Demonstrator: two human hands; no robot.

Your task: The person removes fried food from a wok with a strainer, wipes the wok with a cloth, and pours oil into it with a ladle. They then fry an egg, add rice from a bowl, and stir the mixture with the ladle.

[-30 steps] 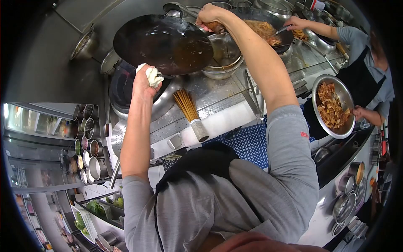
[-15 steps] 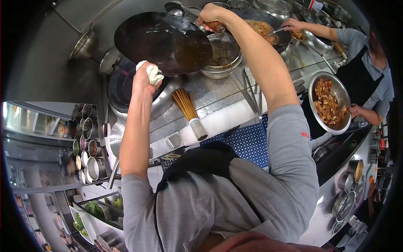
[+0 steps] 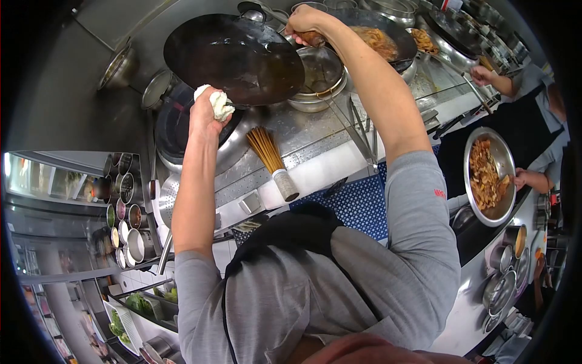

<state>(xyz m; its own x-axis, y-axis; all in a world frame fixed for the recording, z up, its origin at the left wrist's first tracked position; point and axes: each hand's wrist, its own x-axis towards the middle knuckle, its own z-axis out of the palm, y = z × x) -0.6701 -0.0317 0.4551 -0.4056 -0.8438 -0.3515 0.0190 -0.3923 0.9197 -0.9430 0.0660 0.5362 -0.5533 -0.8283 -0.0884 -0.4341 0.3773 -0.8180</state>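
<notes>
We see the left hand (image 3: pixel 205 112) closed around a white cloth (image 3: pixel 216 103) wadded against the near rim of a big dark wok (image 3: pixel 233 57), which is tipped so that its open face turns toward us and a shallow brown liquid lies inside it. The right hand (image 3: pixel 301 22) is clenched on a wooden handle (image 3: pixel 313 39) at the wok's far right side, so the wok's long line, from cloth grip to handle, runs slantwise from lower left to upper right across the stove counter (image 3: pixel 303 130). It hangs above a round burner well (image 3: pixel 182 130) at the counter's left end. Just right of the wok, under the right forearm, sits a steel bowl (image 3: pixel 321 76) with a thin film of liquid. On the counter's near edge lies a bamboo wok brush (image 3: pixel 273 162), bristles pointing away toward the wok and its capped end toward us. At the left edge a rack of small seasoning pots (image 3: pixel 124 212) stands well apart from the wok. Farther along the counter to the right is a second wok of noodles (image 3: pixel 379 39). A co-worker's hand (image 3: pixel 524 179) holds a steel basin of cooked food (image 3: pixel 490 176) near the right edge.
</notes>
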